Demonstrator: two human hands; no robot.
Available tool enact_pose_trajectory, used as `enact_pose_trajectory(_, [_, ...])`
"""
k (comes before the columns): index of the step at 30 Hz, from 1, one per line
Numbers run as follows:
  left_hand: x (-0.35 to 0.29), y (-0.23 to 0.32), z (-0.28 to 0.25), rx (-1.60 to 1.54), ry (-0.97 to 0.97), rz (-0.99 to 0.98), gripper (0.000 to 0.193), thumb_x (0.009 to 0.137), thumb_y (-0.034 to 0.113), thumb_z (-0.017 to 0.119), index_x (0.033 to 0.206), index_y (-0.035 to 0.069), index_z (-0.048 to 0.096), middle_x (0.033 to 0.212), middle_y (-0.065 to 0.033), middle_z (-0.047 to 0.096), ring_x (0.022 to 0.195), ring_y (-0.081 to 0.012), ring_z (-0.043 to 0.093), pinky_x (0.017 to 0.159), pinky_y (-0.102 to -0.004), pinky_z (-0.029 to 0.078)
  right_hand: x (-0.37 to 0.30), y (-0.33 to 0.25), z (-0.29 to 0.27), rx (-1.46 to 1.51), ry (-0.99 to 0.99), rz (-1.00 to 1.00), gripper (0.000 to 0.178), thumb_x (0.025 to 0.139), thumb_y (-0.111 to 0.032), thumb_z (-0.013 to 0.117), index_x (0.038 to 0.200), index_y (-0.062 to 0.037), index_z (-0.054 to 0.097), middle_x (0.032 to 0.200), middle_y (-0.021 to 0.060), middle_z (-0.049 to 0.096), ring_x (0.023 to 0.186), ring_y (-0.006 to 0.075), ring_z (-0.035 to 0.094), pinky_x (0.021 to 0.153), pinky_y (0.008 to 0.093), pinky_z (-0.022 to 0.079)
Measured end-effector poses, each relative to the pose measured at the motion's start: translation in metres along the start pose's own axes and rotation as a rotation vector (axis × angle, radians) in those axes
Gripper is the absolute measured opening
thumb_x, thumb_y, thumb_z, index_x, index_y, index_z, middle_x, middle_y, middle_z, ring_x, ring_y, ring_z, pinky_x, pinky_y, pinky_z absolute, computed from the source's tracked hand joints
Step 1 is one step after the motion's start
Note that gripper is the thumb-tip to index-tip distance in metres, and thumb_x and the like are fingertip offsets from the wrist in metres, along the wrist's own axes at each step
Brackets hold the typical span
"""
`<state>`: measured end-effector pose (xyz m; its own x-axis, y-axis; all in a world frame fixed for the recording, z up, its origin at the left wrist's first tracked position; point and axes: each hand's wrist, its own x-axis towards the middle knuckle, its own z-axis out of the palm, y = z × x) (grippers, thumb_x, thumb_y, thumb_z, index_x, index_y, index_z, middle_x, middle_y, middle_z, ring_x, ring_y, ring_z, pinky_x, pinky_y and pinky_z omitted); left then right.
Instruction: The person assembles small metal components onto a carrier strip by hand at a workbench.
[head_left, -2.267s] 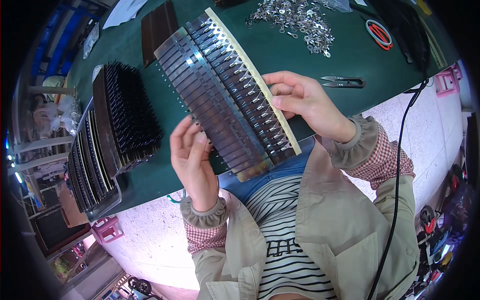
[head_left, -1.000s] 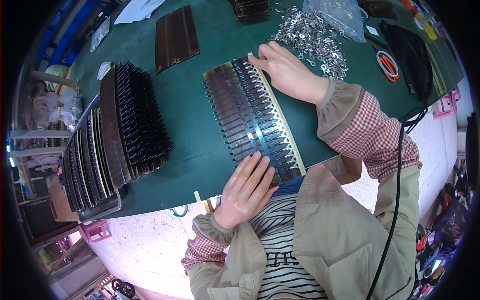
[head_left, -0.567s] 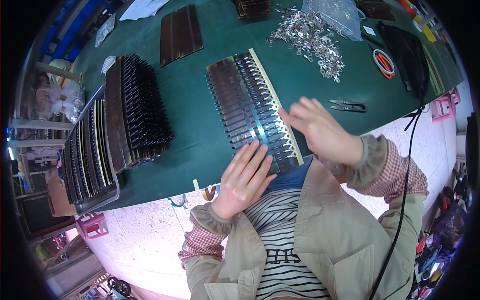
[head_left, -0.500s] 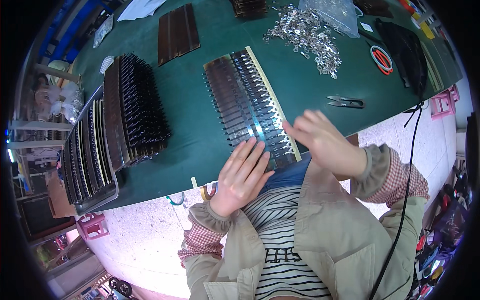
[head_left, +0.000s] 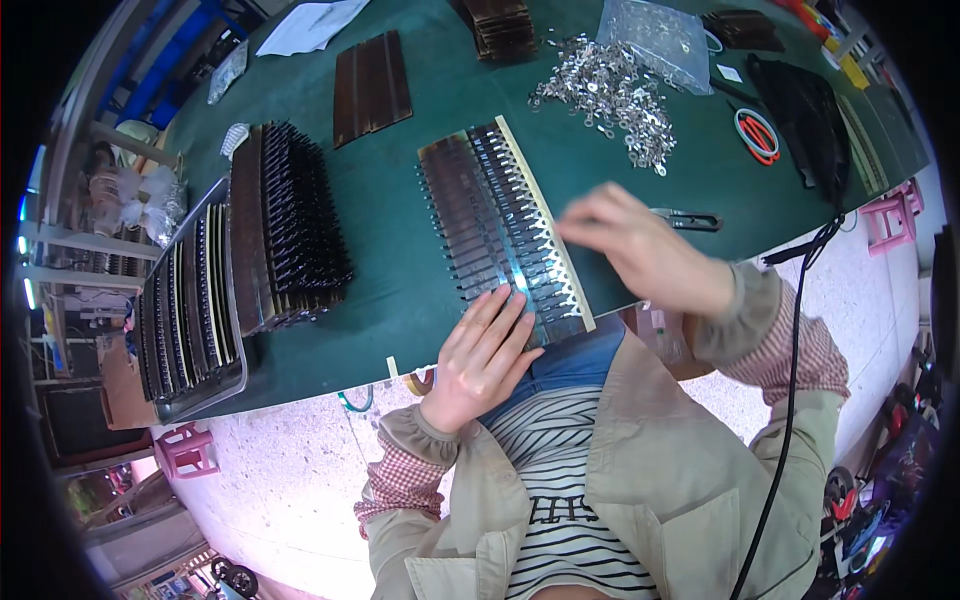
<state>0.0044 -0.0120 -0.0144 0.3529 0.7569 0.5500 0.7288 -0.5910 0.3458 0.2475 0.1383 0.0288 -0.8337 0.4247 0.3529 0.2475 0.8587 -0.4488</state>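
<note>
A brown slatted panel (head_left: pixel 455 200) lies tilted on the green table in front of me. Along its right side runs a row of small metal terminals, bordered by a pale yellow strip (head_left: pixel 540 205). My left hand (head_left: pixel 482 350) rests flat on the panel's near end, its fingers stretched out. Over the strip's right edge, my right hand (head_left: pixel 650 250) reaches in with its fingers extended; they look slightly blurred, and nothing shows in them. Whether its fingertips touch the strip or hover just above, I cannot tell.
At the left, a stack of dark panels (head_left: pixel 290 220) stands beside a metal tray (head_left: pixel 240 365) of more panels. Loose metal terminals (head_left: pixel 610 95) are heaped at the far right, near thread snips (head_left: pixel 690 219) and orange-and-white coils (head_left: pixel 757 136). Another brown panel (head_left: pixel 372 90) lies farther back.
My right hand has slid a little up along the strip, away from me. The whole view has shifted slightly; my left hand stays on the panel.
</note>
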Motion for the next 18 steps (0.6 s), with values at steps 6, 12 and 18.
enact_pose_trajectory(6, [0.0,-0.001,0.0,-0.022,-0.01,-0.002,0.048,0.076,0.014,0.086,0.118,-0.002,0.072,0.129,-0.0195,0.07,0.127,-0.04,0.064,0.107,-0.0522,0.053,0.08,0.074,0.023,-0.319,0.12,0.0,0.051,0.08,0.01,0.058,0.129,0.0004,0.067,0.111,0.0155,0.058,0.104,0.0321,0.054,0.089,0.0404,0.048])
enact_pose_trajectory(12, [0.005,-0.002,0.001,-0.052,-0.024,0.0,0.049,0.076,0.015,0.087,0.119,-0.002,0.071,0.13,-0.0205,0.07,0.127,-0.0405,0.064,0.108,-0.0523,0.052,0.1,0.105,0.029,-0.626,0.014,0.001,0.035,0.092,-0.005,0.056,0.123,0.0053,0.068,0.104,0.0136,0.057,0.101,0.03,0.053,0.082,0.0387,0.046])
enact_pose_trajectory(18, [0.0,-0.001,-0.002,-0.051,-0.026,-0.029,0.049,0.076,0.014,0.087,0.119,-0.002,0.071,0.13,-0.0206,0.069,0.127,-0.0407,0.064,0.108,-0.0525,0.052,0.063,0.052,0.021,-0.452,-0.047,-0.035,0.045,0.083,-0.002,0.059,0.127,0.0086,0.063,0.104,0.0129,0.055,0.101,0.03,0.052,0.085,0.0385,0.046])
